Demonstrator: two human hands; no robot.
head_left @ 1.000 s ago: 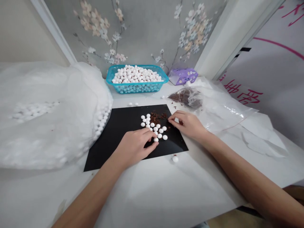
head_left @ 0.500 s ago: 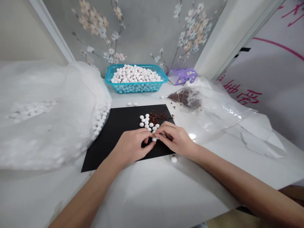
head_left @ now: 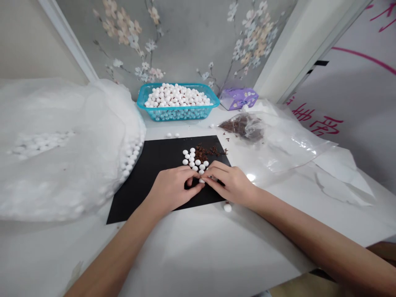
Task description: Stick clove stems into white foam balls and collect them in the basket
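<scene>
Over the near right part of a black mat (head_left: 136, 177), my two hands meet at the fingertips. My left hand (head_left: 175, 187) pinches a small white ball (head_left: 202, 180) between thumb and finger. My right hand (head_left: 230, 181) has its thumb and forefinger closed together at the top of that same ball; what they grip is too small to make out. Several loose white balls (head_left: 192, 159) lie just beyond the fingers. Beside them is a small heap of dark brown bits (head_left: 202, 153). One more white ball (head_left: 227, 208), with a brown bit at its top, sits off the mat near my right wrist.
A blue basket (head_left: 177, 110) full of white balls stands at the back. At left bulges a big translucent bag (head_left: 71, 165) of white balls. A clear plastic bag (head_left: 278, 144) holding brown bits lies at right, near a purple tissue pack (head_left: 239, 99).
Both hands stay nearly in place, fingertips still together at the white ball. The ball is now more covered by the fingers. The view has shifted very slightly.
</scene>
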